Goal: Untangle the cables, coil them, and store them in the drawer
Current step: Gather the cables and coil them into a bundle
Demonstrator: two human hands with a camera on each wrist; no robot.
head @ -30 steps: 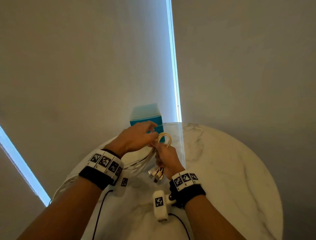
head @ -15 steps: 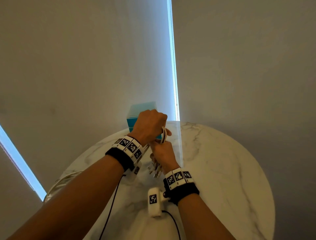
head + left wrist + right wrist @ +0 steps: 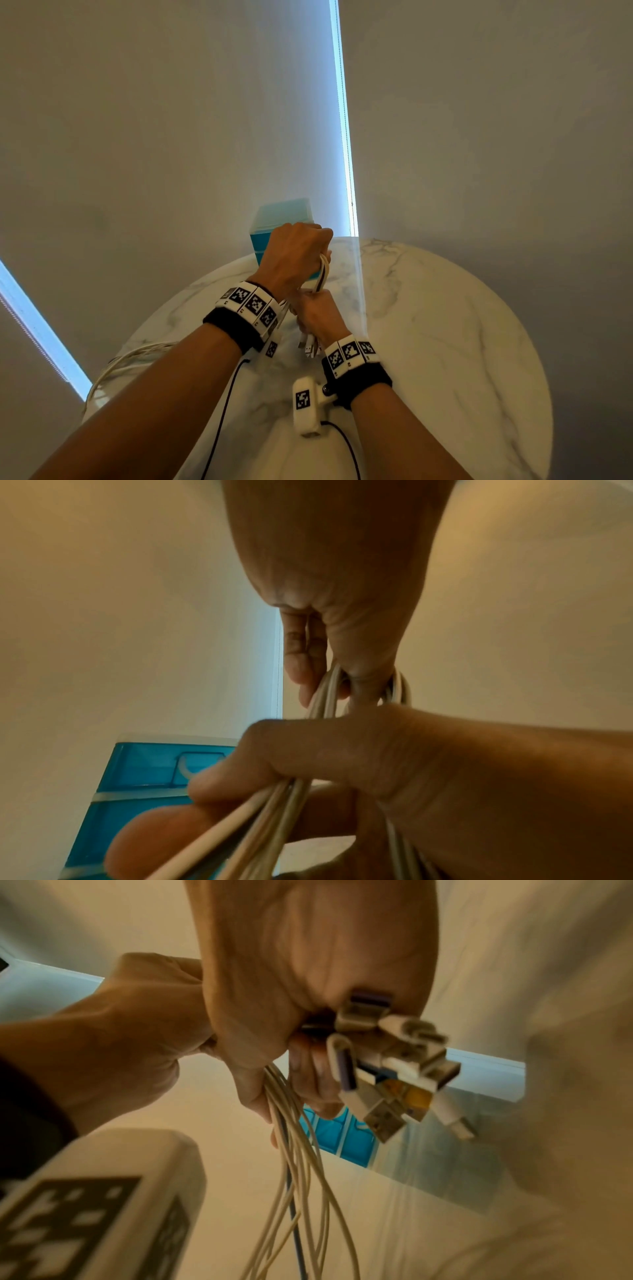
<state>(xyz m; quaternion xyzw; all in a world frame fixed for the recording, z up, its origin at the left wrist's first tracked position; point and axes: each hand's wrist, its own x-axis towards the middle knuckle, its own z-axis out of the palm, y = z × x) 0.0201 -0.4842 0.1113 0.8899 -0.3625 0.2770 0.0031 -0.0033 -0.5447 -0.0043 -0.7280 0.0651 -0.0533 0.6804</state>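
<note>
A bundle of white cables (image 3: 323, 274) is held upright between both hands above the marble table (image 3: 445, 342). My left hand (image 3: 294, 253) curls over the top loops (image 3: 325, 693). Just below it, my right hand (image 3: 318, 315) grips the bundle's lower part (image 3: 298, 1177), with several USB plugs (image 3: 394, 1064) sticking out under its fist (image 3: 310, 349). Behind the hands at the table's far edge stands the blue drawer box (image 3: 274, 219), also visible in the left wrist view (image 3: 147, 764); its drawers look closed.
The loose end of the cables (image 3: 130, 359) trails over the table's left edge. Thin black camera leads (image 3: 222, 411) run along my forearms. A wall rises close behind the round table, with a bright window strip (image 3: 346, 137).
My left hand has swung up and over the coil, going from fingers spread on the loop to a fist round it. The right hand stayed on the bundle.
</note>
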